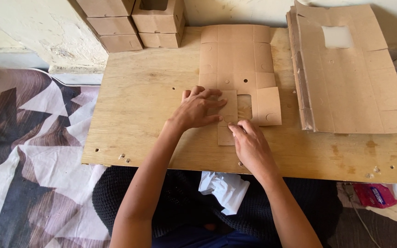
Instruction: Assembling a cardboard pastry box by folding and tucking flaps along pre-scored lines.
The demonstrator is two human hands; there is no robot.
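A flat, die-cut brown cardboard box blank (236,59) lies on a plywood board (134,119), with a rectangular window cut near its front end. My left hand (199,109) presses flat on the blank's near-left flap, fingers spread. My right hand (251,144) rests just in front of the window, its fingertips pushing on the small front tab of the blank. Neither hand grips anything; both lie on the cardboard.
A stack of flat blanks (352,73) lies on the board's right side. Several folded brown boxes (132,23) are stacked against the wall at the back left. A patterned cloth (28,151) covers the floor at left. White crumpled paper (224,189) lies on my lap.
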